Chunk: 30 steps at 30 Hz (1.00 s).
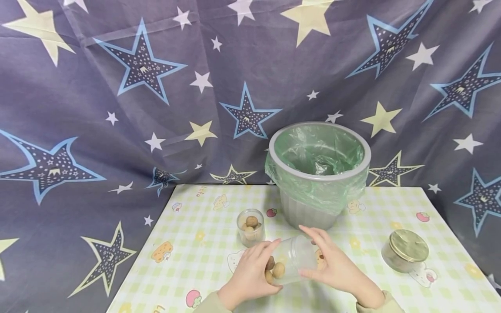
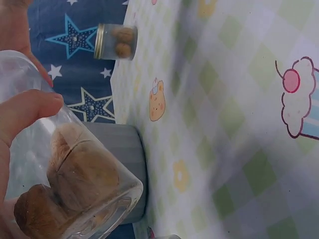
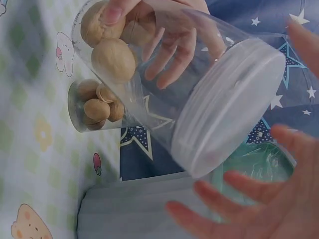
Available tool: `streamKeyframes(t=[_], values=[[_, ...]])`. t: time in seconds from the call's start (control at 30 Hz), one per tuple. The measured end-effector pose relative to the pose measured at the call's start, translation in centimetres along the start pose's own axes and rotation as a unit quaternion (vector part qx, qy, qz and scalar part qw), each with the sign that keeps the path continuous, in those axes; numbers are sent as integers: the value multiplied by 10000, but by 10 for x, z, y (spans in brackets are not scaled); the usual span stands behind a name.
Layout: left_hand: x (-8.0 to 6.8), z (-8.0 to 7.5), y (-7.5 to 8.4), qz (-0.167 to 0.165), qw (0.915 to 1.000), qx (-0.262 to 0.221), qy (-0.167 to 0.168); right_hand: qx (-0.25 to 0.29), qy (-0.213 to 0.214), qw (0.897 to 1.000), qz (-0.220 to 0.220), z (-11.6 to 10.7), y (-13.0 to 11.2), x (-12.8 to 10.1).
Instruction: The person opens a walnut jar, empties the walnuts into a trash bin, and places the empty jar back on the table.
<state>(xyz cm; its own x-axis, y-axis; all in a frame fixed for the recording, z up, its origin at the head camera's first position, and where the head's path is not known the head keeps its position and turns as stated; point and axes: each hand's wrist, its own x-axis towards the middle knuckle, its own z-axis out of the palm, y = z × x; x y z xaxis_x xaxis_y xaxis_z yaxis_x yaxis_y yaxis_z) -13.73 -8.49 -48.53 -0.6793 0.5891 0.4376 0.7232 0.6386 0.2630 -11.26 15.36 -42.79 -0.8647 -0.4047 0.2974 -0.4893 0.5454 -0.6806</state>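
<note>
My left hand (image 1: 252,271) grips a clear plastic jar (image 1: 293,258) near its base and holds it tipped on its side above the table. Several walnuts (image 3: 113,60) lie gathered at the base end. A white, frosted screw lid (image 3: 229,107) caps the other end, which points right. Around that lid my right hand (image 1: 336,267) spreads its fingers, and the right wrist view shows a gap between these fingers (image 3: 224,196) and the lid. Behind the left hand, a smaller clear jar (image 1: 261,232) stands upright with several walnuts inside.
A grey bin (image 1: 309,213) lined with a green bag (image 1: 313,189) stands at the back of the table. To the right is a jar with a gold lid (image 1: 409,245), also holding walnuts. A checked cloth (image 1: 203,269) covers the table, and a star-patterned curtain (image 1: 176,108) hangs behind.
</note>
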Motion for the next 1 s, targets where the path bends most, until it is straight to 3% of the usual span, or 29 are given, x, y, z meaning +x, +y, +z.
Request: streamKeyframes(t=[0.23, 0.43, 0.63, 0.77, 0.9, 1.0], values=[[2, 1, 4, -28, 9993, 326, -193, -137, -560, 9892, 1346, 1, -6, 4], [5, 2, 7, -53, 9984, 399, -393, -93, -707, 9811, 1800, 3, -6, 3], [6, 3, 7, -86, 9991, 207, -356, -34, -660, 9896, 1281, -1, -1, -1], [6, 2, 6, -98, 9993, 128, -326, -132, -546, 9977, 392, -4, 6, -5], [6, 3, 6, -28, 9994, 199, -264, -195, -520, 9974, -464, -7, 15, -6], [7, 5, 9, 58, 9996, 232, -158, 63, -515, 9981, -338, -8, 16, -6]])
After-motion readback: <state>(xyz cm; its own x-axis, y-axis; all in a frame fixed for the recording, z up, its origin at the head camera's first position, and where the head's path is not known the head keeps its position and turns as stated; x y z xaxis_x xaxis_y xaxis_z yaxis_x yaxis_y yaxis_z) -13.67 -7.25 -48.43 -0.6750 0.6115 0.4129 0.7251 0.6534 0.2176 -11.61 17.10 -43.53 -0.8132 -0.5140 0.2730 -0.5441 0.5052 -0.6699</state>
